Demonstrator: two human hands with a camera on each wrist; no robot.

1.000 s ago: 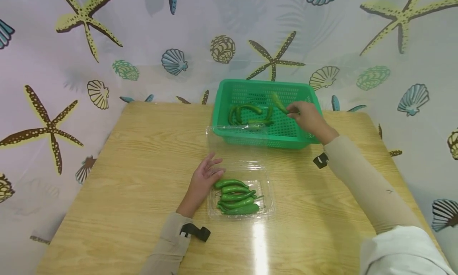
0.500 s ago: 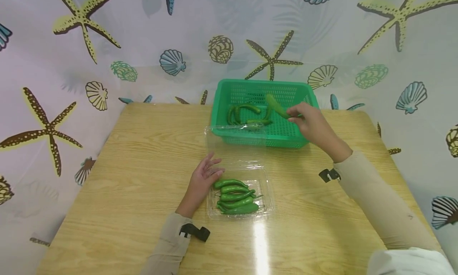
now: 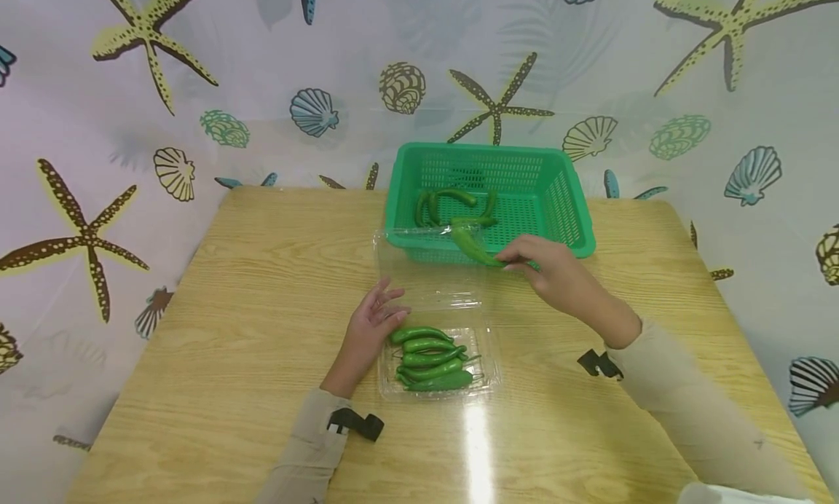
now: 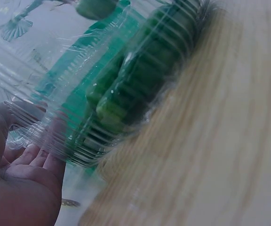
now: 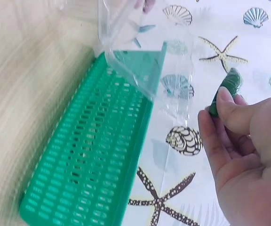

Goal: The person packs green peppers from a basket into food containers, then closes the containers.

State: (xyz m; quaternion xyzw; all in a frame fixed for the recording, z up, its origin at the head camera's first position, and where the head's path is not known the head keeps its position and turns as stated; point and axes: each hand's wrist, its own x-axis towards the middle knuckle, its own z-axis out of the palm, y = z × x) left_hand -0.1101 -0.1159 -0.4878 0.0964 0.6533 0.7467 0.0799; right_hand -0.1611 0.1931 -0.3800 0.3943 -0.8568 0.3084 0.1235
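My right hand (image 3: 557, 274) pinches a green chili pepper (image 3: 473, 246) by one end, holding it in the air over the near edge of the green basket (image 3: 485, 148). The pepper (image 5: 234, 80) juts up from between thumb and fingers in the right wrist view. On the table, a clear plastic clamshell box (image 3: 491, 384) has its lid (image 3: 426, 271) raised toward the basket. Several green chili peppers (image 3: 432, 360) lie side by side in its base. Loosely spread, the fingers of my left hand (image 3: 368, 336) touch the box's left side near the hinge.
Several more chili peppers (image 3: 459, 196) lie toward the left inside the basket, at the back of the wooden table (image 3: 275, 285). Behind the table hangs a sheet (image 3: 262, 52) printed with starfish and shells. The raised lid partly overlaps the basket's front wall.
My right hand has brought the pepper out of the basket's interior, toward me and to the left, near the raised lid. My left hand has stayed at the box.
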